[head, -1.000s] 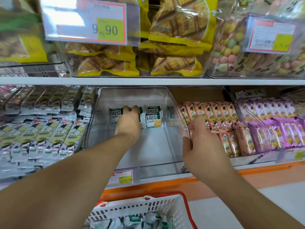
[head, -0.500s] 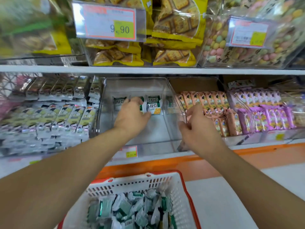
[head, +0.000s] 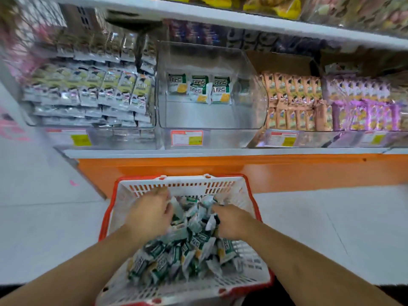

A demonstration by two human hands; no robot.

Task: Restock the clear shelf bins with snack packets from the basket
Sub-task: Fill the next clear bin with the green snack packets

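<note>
- Both hands are down inside the basket [head: 141, 191], among the heap of green-and-white snack packets [head: 176, 257] that fills it.
- The left hand [head: 150, 215] lies on the heap toward the basket's far left corner, fingers bent down into the packets; whether they have closed on a packet cannot be told, since the fingertips are hidden and the view is blurred.
- The right hand [head: 231, 221] sits on the heap's right side, near the basket's right wall, fingers likewise sunk among the packets; its grip cannot be told either.
- The two hands are apart, with loose packets showing between them.
- The basket is white lattice with a red rim, and it stands on the pale floor just in front of the shelf's orange base [head: 287, 171].
- Straight beyond the basket, above the orange base, sits a clear bin [head: 212, 115], mostly bare; three packets of the same green-and-white kind [head: 199, 89] stand upright in a row against its back wall.
- A price tag [head: 186, 138] hangs on that bin's front edge.
- To the left of the clear bin, another bin holds rows of silver-and-yellow packets [head: 92, 93].
- To its right lie rows of peach-coloured packets [head: 293, 98], and further right, purple ones [head: 364, 109].
- Above the clear bin runs a white shelf board [head: 242, 25] with yellow bags on top.
</note>
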